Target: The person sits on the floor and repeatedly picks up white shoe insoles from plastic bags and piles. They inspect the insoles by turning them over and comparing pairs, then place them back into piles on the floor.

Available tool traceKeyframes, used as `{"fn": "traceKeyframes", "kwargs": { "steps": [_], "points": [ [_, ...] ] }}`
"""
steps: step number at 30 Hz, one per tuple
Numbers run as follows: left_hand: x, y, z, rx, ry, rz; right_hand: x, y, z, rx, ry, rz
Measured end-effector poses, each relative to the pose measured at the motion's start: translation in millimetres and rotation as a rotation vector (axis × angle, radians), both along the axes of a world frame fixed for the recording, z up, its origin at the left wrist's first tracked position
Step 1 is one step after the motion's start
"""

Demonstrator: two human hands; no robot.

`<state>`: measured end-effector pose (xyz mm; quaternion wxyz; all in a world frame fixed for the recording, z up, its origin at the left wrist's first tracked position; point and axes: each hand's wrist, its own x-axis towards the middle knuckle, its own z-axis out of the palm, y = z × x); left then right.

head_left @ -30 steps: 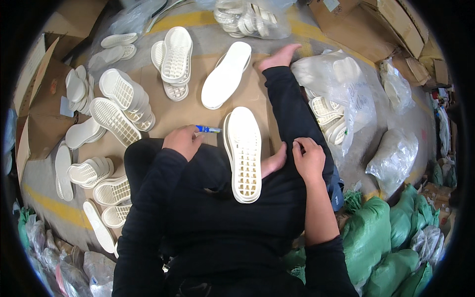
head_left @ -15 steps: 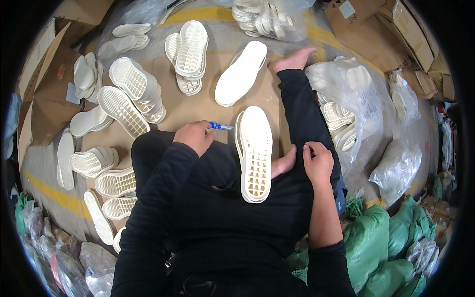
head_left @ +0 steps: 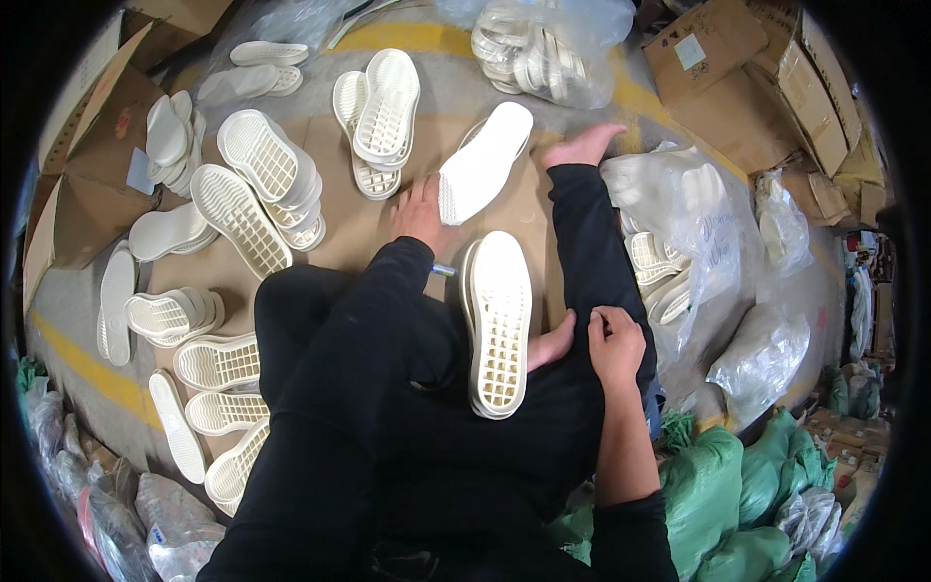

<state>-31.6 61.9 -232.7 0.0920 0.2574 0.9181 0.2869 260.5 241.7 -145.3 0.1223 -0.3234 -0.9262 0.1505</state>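
Note:
My left hand (head_left: 419, 211) is stretched forward, its fingers extended beside the left edge of a smooth white shoe sole (head_left: 493, 160) that rests slantwise on other soles. A blue pen (head_left: 443, 270) lies just behind that hand, partly covered by my sleeve. Across my lap sits a pair of stacked white soles (head_left: 502, 320), the upper one showing a grid of square hollows; neither hand touches it. My right hand (head_left: 618, 347) rests on my right leg, fingers curled toward the thumb. Whether anything small is between them cannot be seen.
Several white soles stand in stacks (head_left: 272, 175) to the left and ahead (head_left: 386, 107) on a cardboard sheet (head_left: 325, 145). Plastic bags of soles lie at the far side (head_left: 543, 53) and right (head_left: 698, 228). Cardboard boxes (head_left: 102, 194) and green sacks (head_left: 698, 495) surround the spot.
My left hand has left the blue pen and moved forward and right to the smooth sole. The view has shifted slightly; my right hand stays on my leg.

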Motion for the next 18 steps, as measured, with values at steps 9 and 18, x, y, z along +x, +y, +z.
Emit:
{"fn": "traceKeyframes", "kwargs": {
  "steps": [9,18],
  "points": [
    [1,25,61,0.686,0.130,0.005,-1,3,-2,0.039,0.005,0.017],
    [25,42,94,0.783,0.050,0.075,3,0,0,-0.005,0.041,0.000]
  ]
}}
